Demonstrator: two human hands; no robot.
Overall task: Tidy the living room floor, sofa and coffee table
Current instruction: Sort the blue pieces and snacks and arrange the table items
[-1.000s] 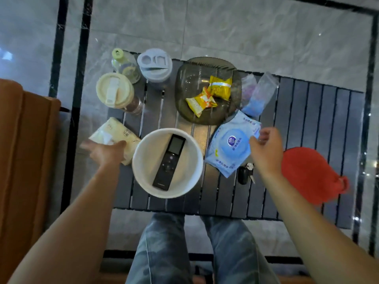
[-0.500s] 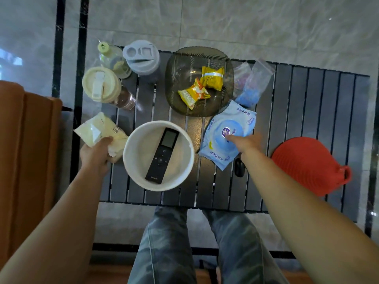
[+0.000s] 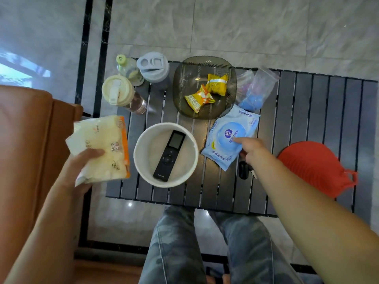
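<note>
My left hand (image 3: 82, 167) grips a pale yellow tissue pack (image 3: 102, 144) and holds it lifted just off the left edge of the dark slatted coffee table (image 3: 307, 109). My right hand (image 3: 252, 150) pinches the right edge of a blue wet wipes pack (image 3: 225, 136) that lies on the table, thumb on top. Between the two packs stands a white round bowl (image 3: 143, 140) with a black remote (image 3: 169, 154) in it.
A smoked glass bowl (image 3: 184, 78) holds two yellow snack packets (image 3: 199, 98). Clear plastic bags (image 3: 254, 89) lie beside it. Three lidded bottles (image 3: 117, 93) stand at the back left. A red silicone mat (image 3: 313, 167) and a black key fob (image 3: 243, 171) lie to the right. Brown sofa (image 3: 26, 140) at left.
My left hand has closed on the tissue pack and lifted it off the table toward me. My right hand reached onto the wet wipes pack and now pinches its edge.
</note>
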